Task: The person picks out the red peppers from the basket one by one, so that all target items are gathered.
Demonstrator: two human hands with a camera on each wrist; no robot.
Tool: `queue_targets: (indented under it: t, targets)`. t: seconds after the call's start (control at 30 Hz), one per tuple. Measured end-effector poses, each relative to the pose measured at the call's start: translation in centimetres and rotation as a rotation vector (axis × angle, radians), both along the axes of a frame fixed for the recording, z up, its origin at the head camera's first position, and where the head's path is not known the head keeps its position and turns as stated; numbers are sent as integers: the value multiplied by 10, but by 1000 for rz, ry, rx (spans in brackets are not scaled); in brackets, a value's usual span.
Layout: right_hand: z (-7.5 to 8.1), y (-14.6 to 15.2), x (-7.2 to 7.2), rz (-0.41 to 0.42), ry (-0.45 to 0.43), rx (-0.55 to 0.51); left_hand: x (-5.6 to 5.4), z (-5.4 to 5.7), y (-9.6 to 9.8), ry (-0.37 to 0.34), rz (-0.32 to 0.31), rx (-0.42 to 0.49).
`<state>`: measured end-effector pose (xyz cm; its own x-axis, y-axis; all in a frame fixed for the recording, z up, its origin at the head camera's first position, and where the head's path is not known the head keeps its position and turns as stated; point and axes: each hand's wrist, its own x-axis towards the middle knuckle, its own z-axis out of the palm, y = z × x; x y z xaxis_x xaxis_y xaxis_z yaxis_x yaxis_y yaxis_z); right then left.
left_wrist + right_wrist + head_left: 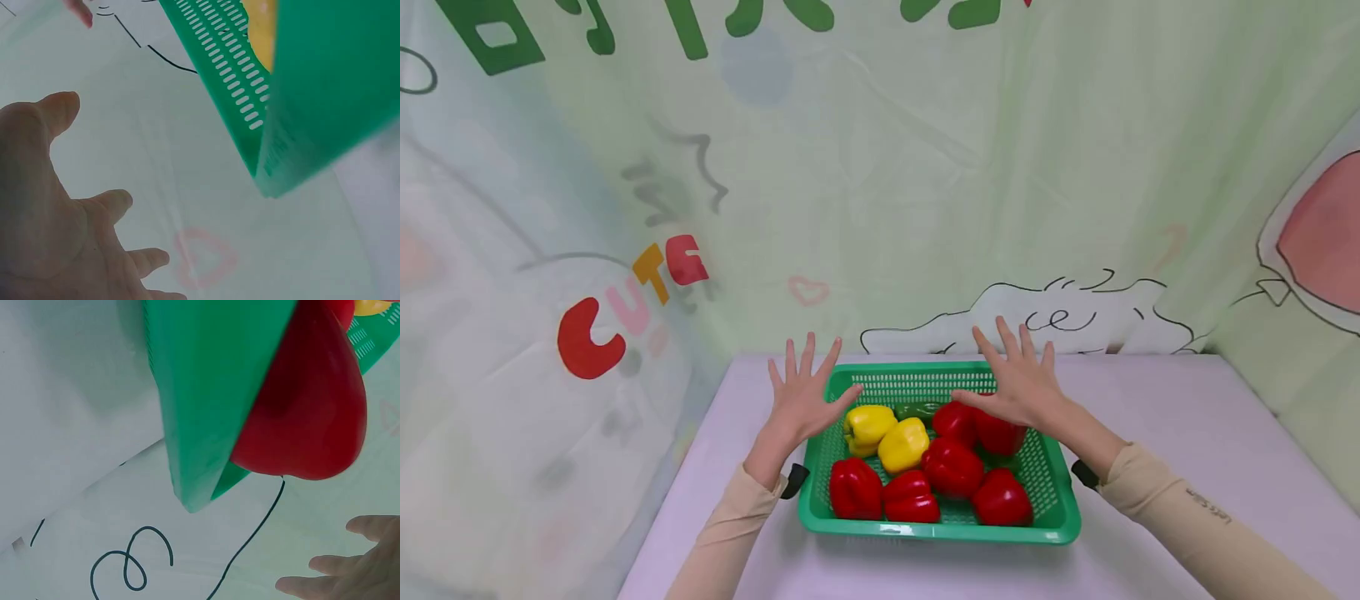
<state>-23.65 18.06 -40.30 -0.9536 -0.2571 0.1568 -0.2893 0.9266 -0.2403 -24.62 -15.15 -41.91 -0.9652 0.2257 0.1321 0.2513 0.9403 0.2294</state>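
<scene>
A green plastic basket [940,533] with slotted sides stands on the table, holding several red bell peppers [952,468] and two yellow bell peppers [904,446]. Something dark green [917,410] lies partly hidden among them. My left hand [805,400], fingers straight and spread, hovers by the basket's back left corner and holds nothing. Over the back right part, my right hand [1018,387] is likewise spread and covers some of a red pepper. In the left wrist view the left hand [69,219] is apart from the basket wall; the right wrist view shows the right fingers [331,565] below a red pepper [306,406].
The basket rests on a pale lilac table [1157,417]. Behind and beside it hangs a light green printed curtain [880,183] with cartoon drawings and coloured letters. Dark bands [794,482] sit at both wrists, beside beige sleeves [730,525].
</scene>
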Motion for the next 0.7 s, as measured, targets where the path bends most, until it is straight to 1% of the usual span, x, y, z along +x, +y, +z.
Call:
queue_targets:
  t: [0.2, 0.33, 0.43, 0.63, 0.7]
  targets:
    - [-1, 4, -1, -1, -55, 25, 2, -3, -12, -41, 16, 30]
    - [-1, 5, 0, -1, -90, 18, 3, -8, -20, -75, 20, 44]
    - [-4, 5, 1, -2, -115, 1, 3, -17, -24, -100, 17, 59]
    - [-8, 9, 1, 9, -142, -7, 4, -43, -28, -125, 27, 96]
    - [-9, 10, 2, 12, -146, -8, 7, -49, -29, -132, 34, 118]
